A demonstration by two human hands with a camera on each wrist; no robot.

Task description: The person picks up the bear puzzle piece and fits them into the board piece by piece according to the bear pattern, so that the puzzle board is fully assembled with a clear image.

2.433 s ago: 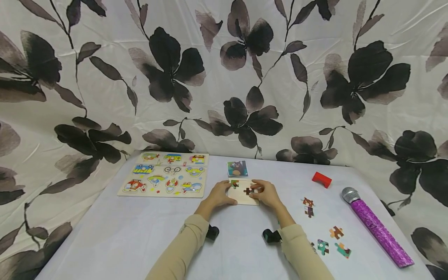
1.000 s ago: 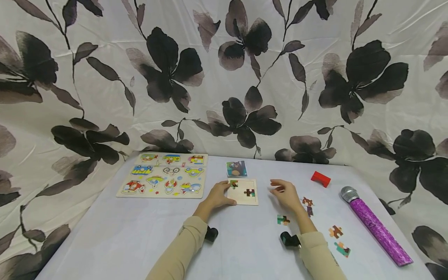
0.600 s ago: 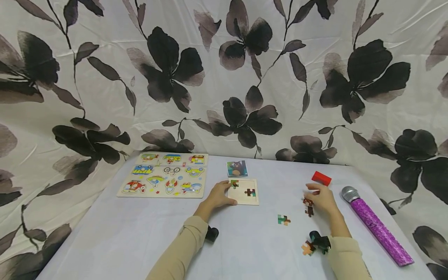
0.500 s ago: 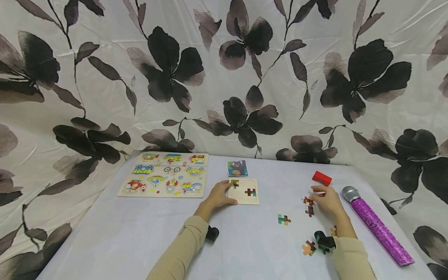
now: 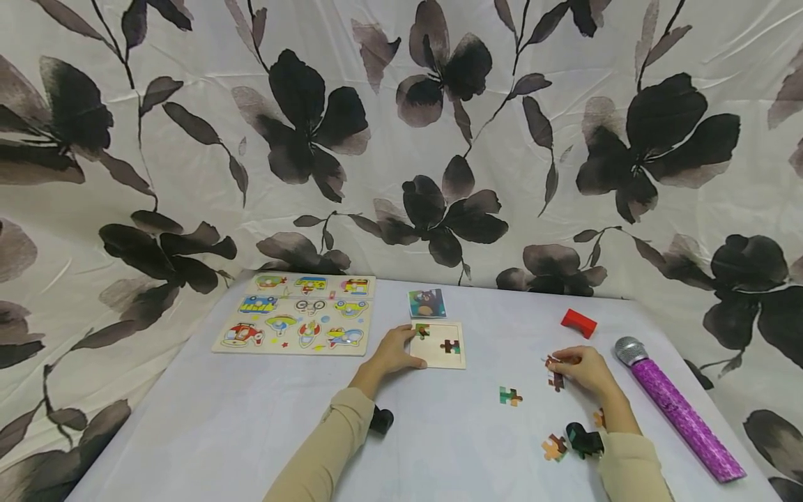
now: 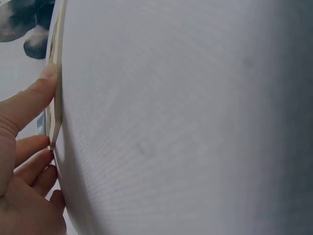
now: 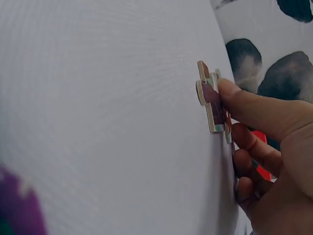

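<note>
My left hand grips the left side of a small wooden puzzle tray, thumb at its near edge. In the left wrist view the thumb presses the tray's rim and the fingers sit at its corner. Two jigsaw pieces lie inside, one at the upper left and a brown one at the right. My right hand pinches a brown jigsaw piece, partly hidden by the fingers. Just nearer lies a purple-brown piece, seen in the right wrist view as a purple piece close by the thumb.
Loose pieces lie around: a green-orange piece, an orange piece, another partly behind the right wrist. A bear picture card stands beyond the tray. A vehicle puzzle board is left; a red block and purple microphone right.
My right hand has left the tray's right side, travelled right across the table and come down on the brown piece, which its fingers now pinch. The left hand keeps its grip on the tray.
</note>
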